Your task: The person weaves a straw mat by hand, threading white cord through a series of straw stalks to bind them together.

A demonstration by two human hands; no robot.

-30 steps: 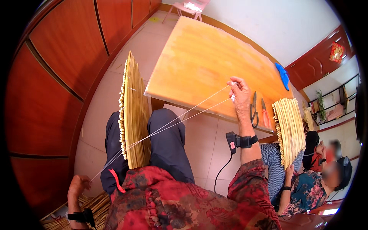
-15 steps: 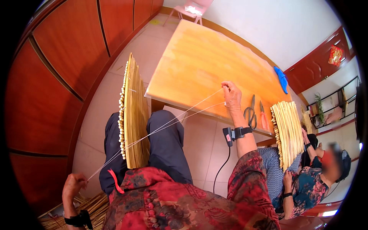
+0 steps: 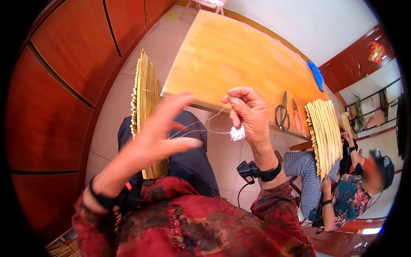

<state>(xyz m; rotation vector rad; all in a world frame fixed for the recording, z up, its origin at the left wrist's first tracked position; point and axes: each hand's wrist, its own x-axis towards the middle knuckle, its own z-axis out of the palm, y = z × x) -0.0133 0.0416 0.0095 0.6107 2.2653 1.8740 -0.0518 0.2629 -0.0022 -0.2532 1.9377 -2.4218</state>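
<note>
Right hand [image 3: 251,116] pinches the thread [image 3: 218,132]; left hand [image 3: 150,139], blurred, is spread; take up slack gently to avoid snagging the sticks [image 3: 148,92]

— What lies on the orange-brown rectangular wooden tabletop [image 3: 227,55]?
— At the far right corner, a crumpled blue cloth [image 3: 315,76]; toward the near right corner, black loop-handled metal scissors [image 3: 283,106], then slim red-handled metal pliers [image 3: 295,109] nearer the right edge
— And off its edges?
— Right of the right edge, a flat row of straw-yellow sticks [image 3: 324,137] on a co-worker's [image 3: 349,195] lap; past the far left corner, a pink chair [image 3: 204,3]; left of the near left corner, an upright stack of yellow round sticks [image 3: 147,88], red-brown wooden panels [image 3: 77,70] farther left
— Hands?
— Bare right hand [image 3: 252,115] in front of the near edge, white thread ball [image 3: 237,132] under its palm; bare left hand [image 3: 156,137] before the stack, thin white thread [image 3: 207,130] between them
</note>
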